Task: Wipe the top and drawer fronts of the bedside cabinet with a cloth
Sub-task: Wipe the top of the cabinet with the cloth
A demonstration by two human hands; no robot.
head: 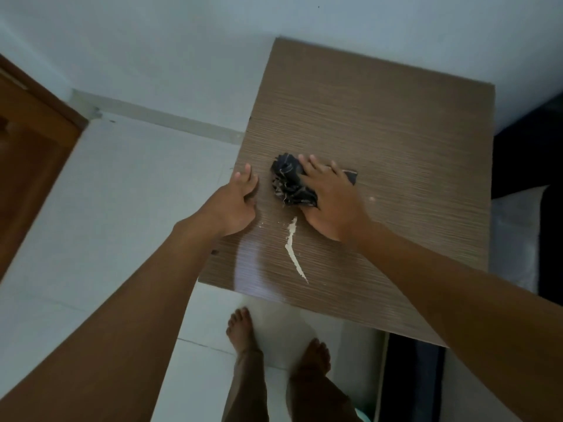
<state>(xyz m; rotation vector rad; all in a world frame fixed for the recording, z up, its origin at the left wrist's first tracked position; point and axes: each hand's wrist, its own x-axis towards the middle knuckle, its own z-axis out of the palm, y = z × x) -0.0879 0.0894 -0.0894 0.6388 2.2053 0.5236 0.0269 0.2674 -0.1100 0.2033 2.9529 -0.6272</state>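
Cloth (291,181): one, dark, pressed down mid cabinet top (396,123).
Right hand (327,196): one, fingers (313,166) flat, spread on it.
Left hand (239,199): one, fingers relaxed, laid at 9 o'clock edge.
Streak (292,248): one, pale, at cloth's 6 o'clock.

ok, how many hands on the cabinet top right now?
2. The left hand rests at the left edge of the cabinet top; the right hand presses flat on the dark cloth near the middle. Neither is hidden.

A home bedroom, shown by a bedside cabinet (396,123), tiled floor (122,193) and wooden door (27,147).
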